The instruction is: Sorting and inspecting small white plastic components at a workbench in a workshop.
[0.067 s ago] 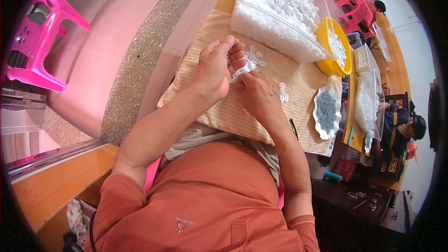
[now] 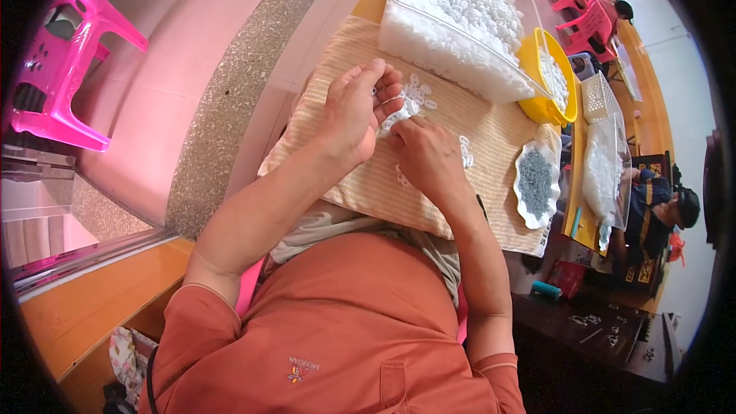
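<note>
1. The left hand [image 2: 354,111] rests on its side on a striped mat [image 2: 360,184], fingers curled loosely inward. Its fingertips meet a scatter of small white rings [image 2: 414,100] lying on the mat. Something small seems pinched at the fingertips, but I cannot tell for sure.

2. The right hand [image 2: 428,155] lies just to the right of and nearer than the left, knuckles up, fingers bent down toward the same rings. What it has hold of, if anything, is hidden under the fingers.

3. The rings lie between and just beyond the two hands. A few strays [image 2: 464,152] sit to the right of the right hand, and one or two [image 2: 402,176] near its wrist.

4. Farther off stands a clear tub [image 2: 445,38] heaped with white pieces. To its right is a yellow bowl [image 2: 537,100] with more white bits. Right of the mat, a white dish [image 2: 535,184] holds grey parts.

5. What could go wrong, as I judge it:
   - The rings are tiny and loose; a sweep of either wrist could push them off the mat's near edge into the lap.
   - The strays by the right hand could get caught under the palm and carried off unnoticed.
   - The hands are crowded close, so one finger may knock a piece from the other's pinch.
   - The dish sits at the mat's right edge; an elbow swing could tip it.
</note>
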`<state>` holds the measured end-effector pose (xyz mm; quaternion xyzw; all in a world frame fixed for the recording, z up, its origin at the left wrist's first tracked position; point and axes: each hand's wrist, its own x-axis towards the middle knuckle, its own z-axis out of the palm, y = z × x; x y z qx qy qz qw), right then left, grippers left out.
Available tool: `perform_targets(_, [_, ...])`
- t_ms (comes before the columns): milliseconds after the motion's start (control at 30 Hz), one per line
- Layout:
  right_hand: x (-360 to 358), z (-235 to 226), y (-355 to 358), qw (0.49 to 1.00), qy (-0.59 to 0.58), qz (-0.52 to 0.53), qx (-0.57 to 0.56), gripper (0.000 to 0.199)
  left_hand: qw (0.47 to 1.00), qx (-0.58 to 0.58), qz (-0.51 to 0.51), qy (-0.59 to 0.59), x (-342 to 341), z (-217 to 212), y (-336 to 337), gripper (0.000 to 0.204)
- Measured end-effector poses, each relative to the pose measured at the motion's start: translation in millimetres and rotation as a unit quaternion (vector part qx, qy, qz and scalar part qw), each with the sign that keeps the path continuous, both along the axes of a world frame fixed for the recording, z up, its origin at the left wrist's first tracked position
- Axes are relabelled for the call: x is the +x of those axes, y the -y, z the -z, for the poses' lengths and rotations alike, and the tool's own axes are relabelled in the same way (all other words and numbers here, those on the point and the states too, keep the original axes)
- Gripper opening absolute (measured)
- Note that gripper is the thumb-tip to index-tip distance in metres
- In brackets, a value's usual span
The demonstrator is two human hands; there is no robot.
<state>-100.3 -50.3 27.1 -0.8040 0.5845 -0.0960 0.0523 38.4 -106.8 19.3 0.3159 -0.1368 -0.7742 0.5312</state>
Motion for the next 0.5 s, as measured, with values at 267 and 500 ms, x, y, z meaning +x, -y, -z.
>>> perform_targets(267, [-8.4,-4.3,1.8,0.999,0.013,-0.018,0.025,0.009,1.000,-0.005,0.010,0.005,0.5,3.1,0.6,0.018])
perform_targets(500, [-11.2,-6.8,1.1,0.998,0.020,-0.034,0.044,0.012,1.000,-0.003,0.016,0.012,0.8,3.4,0.8,0.019])
